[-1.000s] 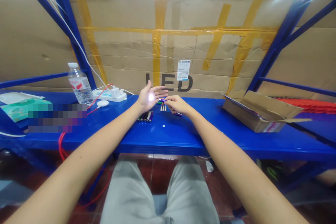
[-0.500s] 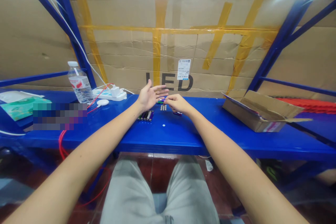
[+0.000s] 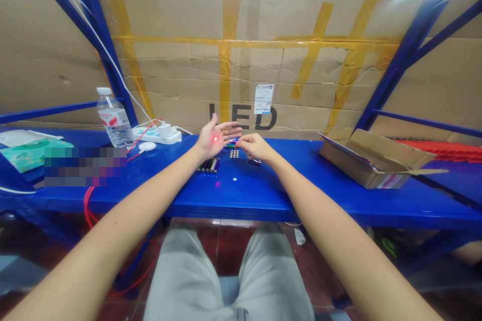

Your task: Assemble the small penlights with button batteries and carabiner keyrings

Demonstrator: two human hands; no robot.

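My left hand (image 3: 214, 139) is held up with its palm turned to the right and its fingers stretched out; nothing is in it. A bright red dot glows on that palm. Pinched in my right hand (image 3: 256, 146) is a small purple laser pointer (image 3: 234, 141), mostly hidden by the fingers, its end towards the left palm. Beneath the left wrist lies a row of slim dark tubes (image 3: 209, 166) with silvery ends. Several button cells (image 3: 234, 154) sit in rows between the hands. Under my right hand rests a purple piece with a metal clip (image 3: 255, 162).
A small white disc (image 3: 235, 179) lies on the blue table (image 3: 241, 195). To the left are a water bottle (image 3: 114, 119), a power strip (image 3: 156, 134) with cables and a green packet (image 3: 32, 154). An open cardboard box (image 3: 372, 160) stands right; a large cardboard sheet (image 3: 181, 75) walls the back.
A red light dot has appeared on my left palm, with a fainter red spot on the table below. Both hands have stayed almost in place.
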